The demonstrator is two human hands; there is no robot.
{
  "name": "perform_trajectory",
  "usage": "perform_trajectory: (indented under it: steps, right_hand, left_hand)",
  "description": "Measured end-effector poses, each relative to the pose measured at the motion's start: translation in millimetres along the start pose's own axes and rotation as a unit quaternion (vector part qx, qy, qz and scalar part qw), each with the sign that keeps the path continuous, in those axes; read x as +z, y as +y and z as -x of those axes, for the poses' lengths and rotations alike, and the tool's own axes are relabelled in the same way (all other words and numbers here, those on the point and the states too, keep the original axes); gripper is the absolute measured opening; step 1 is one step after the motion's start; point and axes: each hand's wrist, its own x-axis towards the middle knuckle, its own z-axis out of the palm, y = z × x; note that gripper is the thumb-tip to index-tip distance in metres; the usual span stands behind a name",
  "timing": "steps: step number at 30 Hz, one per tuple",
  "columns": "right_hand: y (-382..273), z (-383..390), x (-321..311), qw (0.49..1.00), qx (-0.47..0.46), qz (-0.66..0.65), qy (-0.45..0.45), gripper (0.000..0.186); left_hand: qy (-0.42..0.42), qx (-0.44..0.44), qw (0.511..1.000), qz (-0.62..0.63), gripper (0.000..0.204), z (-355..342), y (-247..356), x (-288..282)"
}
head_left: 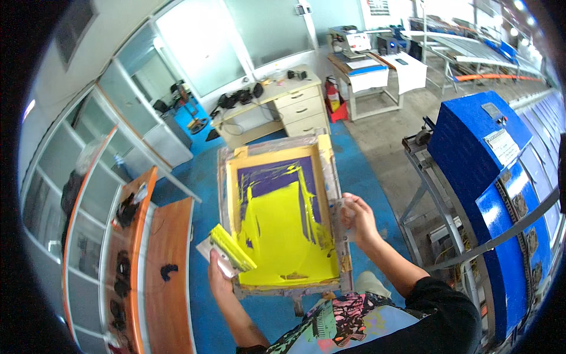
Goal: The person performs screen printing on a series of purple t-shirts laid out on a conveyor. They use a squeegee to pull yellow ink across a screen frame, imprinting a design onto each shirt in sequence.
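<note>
A screen-printing frame (331, 180) lies in front of me, its rim edged with tan tape and smeared. Inside it, thick yellow ink (283, 236) covers most of the dark purple mesh (268, 174), thinning into streaks toward the far end. My left hand (221, 278) is closed on a wide squeegee (234, 246) with a yellow-coated blade, tilted over the frame's near left side. At the right edge, my right hand (361, 223) has its fingers curled around the frame's side; part of the grip is hidden.
Wooden shelving (168, 265) with orange edges stands at left. A cream desk (295, 100) with drawers is beyond the frame, beside a red fire extinguisher (333, 97). To the right stands a large blue machine (471, 141) on a metal stand. The floor (203, 171) is blue.
</note>
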Motion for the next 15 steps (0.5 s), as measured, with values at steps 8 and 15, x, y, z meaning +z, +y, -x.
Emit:
perform_trajectory:
  steps: [8,15]
  right_hand:
    - [-65,-37,-52,0.984,-0.122,-0.047,0.119,0.027]
    - [-76,-35,-85,0.981,-0.139,-0.032,0.131,0.043]
  left_hand:
    - [-0.173,-0.037,0.983,-0.054,0.078,-118,-19,177]
    - [-0.168,-0.068,0.976,-0.118,0.058,-131,-54,204]
